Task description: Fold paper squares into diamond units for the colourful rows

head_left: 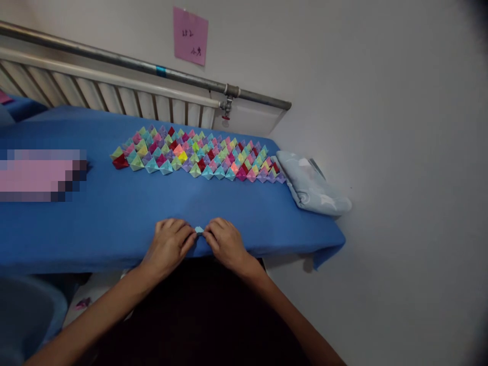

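Note:
A small light-blue piece of folded paper (pixel 199 230) shows between my two hands, just over the near part of the blue-covered surface (pixel 114 223). My left hand (pixel 171 241) pinches its left end. At its right end, the fingertips of my right hand (pixel 225 241) are closed on it too. Much of the paper is covered by my fingers. Beyond my hands stand rows of many-coloured folded paper pieces (pixel 202 157), close together in a long block.
A folded pale-blue patterned cloth (pixel 312 185) lies at the right end. Behind the surface run a radiator (pixel 129 99) and a metal pipe (pixel 114 53). A pink note (pixel 190 36) is on the wall. At lower left is a blue basin (pixel 30 315). A pink patch at left is blurred out.

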The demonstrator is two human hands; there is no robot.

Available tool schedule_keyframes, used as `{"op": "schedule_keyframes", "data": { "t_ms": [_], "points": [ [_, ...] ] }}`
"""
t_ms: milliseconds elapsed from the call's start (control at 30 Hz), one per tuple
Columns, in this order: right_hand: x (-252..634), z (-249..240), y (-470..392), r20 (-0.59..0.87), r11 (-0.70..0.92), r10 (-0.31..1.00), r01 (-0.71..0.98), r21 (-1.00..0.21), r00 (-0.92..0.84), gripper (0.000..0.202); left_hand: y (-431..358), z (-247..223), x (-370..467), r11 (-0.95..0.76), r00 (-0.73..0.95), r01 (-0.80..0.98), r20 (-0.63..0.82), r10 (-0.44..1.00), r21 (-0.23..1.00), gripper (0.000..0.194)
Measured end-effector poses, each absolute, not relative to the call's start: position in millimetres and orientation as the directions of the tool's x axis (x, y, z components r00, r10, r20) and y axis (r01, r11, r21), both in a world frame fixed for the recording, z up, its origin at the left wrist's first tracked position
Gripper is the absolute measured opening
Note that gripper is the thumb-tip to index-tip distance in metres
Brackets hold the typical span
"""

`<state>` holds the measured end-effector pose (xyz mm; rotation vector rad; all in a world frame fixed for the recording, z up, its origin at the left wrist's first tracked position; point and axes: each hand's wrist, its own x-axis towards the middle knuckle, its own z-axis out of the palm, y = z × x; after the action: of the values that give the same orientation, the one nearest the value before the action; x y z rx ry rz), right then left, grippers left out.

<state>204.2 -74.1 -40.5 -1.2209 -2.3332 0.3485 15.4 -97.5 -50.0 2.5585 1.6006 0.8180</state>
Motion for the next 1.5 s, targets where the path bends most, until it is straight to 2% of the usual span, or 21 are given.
{"op": "schedule_keyframes", "data": {
  "t_ms": [167,433,633,767,967,1067,1167,1233,1333,1500],
  "points": [
    [201,-36,-72,0.266,0.507,0.862,0.725,-0.467,-0.431,0.012,-92,-43,20,-0.352,0.262,0.871,0.281,0.923,0.343,0.031],
    [196,-32,-72,0.187,0.381,0.923,0.732,-0.564,-0.336,0.015,-78,-13,27,-0.120,0.166,0.936,-0.115,0.979,0.332,0.028],
    [193,-28,-71,0.151,0.323,0.944,0.723,-0.611,-0.294,0.017,-73,-10,28,-0.080,0.141,0.938,-0.161,0.977,0.338,0.027],
    [192,-24,-69,0.095,0.281,0.955,0.749,-0.600,-0.282,0.017,-73,-10,29,-0.067,0.126,0.941,-0.162,0.979,0.332,0.026],
    [192,-20,-66,0.038,0.242,0.961,0.763,-0.600,-0.275,0.015,-74,-14,29,-0.094,0.141,0.927,-0.106,0.984,0.362,0.021],
    [192,-19,-64,0.025,0.246,0.957,0.764,-0.597,-0.289,0.015,-80,-25,28,-0.191,0.174,0.912,0.079,0.982,0.362,0.017],
    [193,-19,-61,0.012,0.250,0.954,0.767,-0.592,-0.301,0.015,-90,-37,27,-0.408,0.319,0.880,0.334,0.887,0.241,0.023],
    [194,-20,-58,-0.005,0.249,0.949,0.757,-0.604,-0.315,0.015,-98,-44,25,-0.519,0.420,0.844,0.435,0.797,0.137,0.029],
    [197,-19,-54,-0.040,0.233,0.941,0.728,-0.645,-0.337,0.013,-108,-48,23,-0.584,0.498,0.811,0.490,0.715,0.028,0.035],
    [201,-16,-52,-0.052,0.232,0.935,0.715,-0.660,-0.351,0.013,-113,-47,24,-0.579,0.526,0.813,0.487,0.697,-0.049,0.042]
  ]
}}
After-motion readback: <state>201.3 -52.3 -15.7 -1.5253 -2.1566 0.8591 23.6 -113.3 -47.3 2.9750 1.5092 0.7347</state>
